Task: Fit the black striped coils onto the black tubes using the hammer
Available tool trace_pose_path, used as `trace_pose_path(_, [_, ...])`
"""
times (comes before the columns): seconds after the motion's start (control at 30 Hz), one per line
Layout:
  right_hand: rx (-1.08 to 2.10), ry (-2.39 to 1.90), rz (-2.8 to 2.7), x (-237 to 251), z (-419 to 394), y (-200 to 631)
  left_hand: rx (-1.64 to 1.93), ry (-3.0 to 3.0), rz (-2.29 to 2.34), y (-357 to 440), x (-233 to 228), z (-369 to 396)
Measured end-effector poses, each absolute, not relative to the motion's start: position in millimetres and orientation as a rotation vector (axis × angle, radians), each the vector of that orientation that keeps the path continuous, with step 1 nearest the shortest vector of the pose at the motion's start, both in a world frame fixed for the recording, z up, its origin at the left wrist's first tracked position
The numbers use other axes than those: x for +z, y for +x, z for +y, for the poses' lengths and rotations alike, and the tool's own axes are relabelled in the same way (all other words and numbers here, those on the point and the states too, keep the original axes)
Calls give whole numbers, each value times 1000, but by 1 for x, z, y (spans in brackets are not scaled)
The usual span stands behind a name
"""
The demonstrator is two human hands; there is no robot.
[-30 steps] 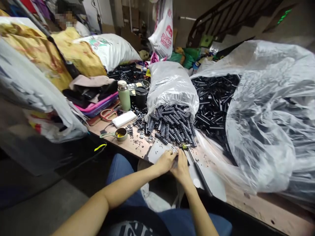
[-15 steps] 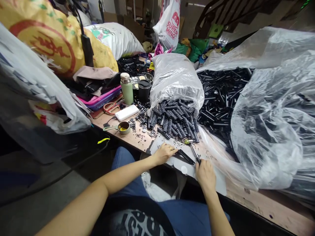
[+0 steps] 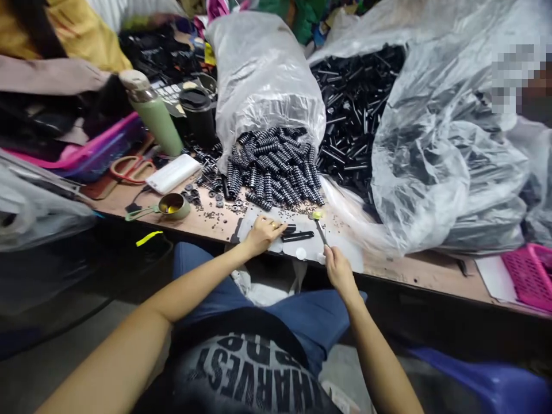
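Note:
My left hand (image 3: 264,234) is closed with its fingertips on a short black tube (image 3: 291,228) over the light grey sheet (image 3: 345,253) at the table's front edge. A second, longer black piece (image 3: 298,236) lies just below that tube; whether the fingers also touch it I cannot tell. My right hand (image 3: 338,267) is wrapped round the handle of a slim metal-shafted tool (image 3: 319,231). The tool points away from me, and a yellow-green blob (image 3: 318,215) shows at its far tip. Just beyond both hands lies a pile of black ribbed rollers (image 3: 276,167).
The rollers spill from a clear plastic bag (image 3: 269,69). Black tubes (image 3: 357,109) fill a sack at the right. Leftward stand a small pan (image 3: 173,206) with yellow liquid, a white power bank (image 3: 173,173), red scissors (image 3: 131,169), a green bottle (image 3: 157,118) and a black cup (image 3: 197,115).
The view has tilted down and turned right, bringing a pink basket into sight. My left hand still holds a black piece, and the tool in my right hand stays tip-away.

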State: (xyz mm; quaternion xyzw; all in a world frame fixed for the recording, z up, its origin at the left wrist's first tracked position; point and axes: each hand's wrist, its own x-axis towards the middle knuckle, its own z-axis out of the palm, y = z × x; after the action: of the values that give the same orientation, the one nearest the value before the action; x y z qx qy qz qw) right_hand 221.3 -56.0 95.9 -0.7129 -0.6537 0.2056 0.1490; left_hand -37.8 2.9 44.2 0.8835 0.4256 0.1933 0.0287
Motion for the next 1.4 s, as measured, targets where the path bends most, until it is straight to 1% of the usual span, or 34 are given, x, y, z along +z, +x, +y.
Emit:
trace_pose_path(0.07, [605, -2001, -1871, 104, -70, 213, 600, 2726, 1307, -38, 44, 2])
trace_pose_path(0.2, [448, -2046, -1930, 108, -89, 196, 623, 2702, 1360, -35, 44, -4])
trace_pose_path(0.33, [495, -2143, -2057, 112, -91, 185, 571, 2704, 1435, -24, 45, -12])
trace_pose_path(0.5, [523, -1811, -1906, 152, -92, 156, 474, 2734, 1376, -12, 47, -20])
trace_pose_path(0.6, [572, -1641, -1942, 167, -94, 136, 399, 2709, 1367, -11, 46, -22])
trace_pose_path(0.73, [555, -1613, -2015, 150, -93, 124, 415, 2716, 1341, -11, 38, -25])
trace_pose_path(0.83, [508, -1808, -2195, 127, -90, 118, 483, 2728, 1333, -10, 30, -29])
trace_pose_path(0.93, [519, -1936, -2402, 117, -86, 118, 525, 2735, 1316, -10, 27, -27])
trace_pose_path(1.0, [465, -1983, -2356, 119, -78, 129, 556, 2721, 1323, -11, 32, -20])
trace_pose_path(1.1, [263, -2174, -2112, 123, -55, 167, 562, 2630, 1417, -15, 46, -10])
trace_pose_path(1.23, [76, -2365, -1912, 117, -25, 226, 564, 2553, 1438, -23, 58, -30])
trace_pose_path(1.27, [9, -2333, -1894, 113, -23, 234, 576, 2563, 1404, -24, 58, -41])
trace_pose_path(1.33, [-79, -2108, -1936, 106, -26, 235, 612, 2565, 1368, -26, 57, -61])
trace_pose_path(1.4, [24, -1762, -2101, 97, -37, 217, 691, 2515, 1402, -26, 57, -71])
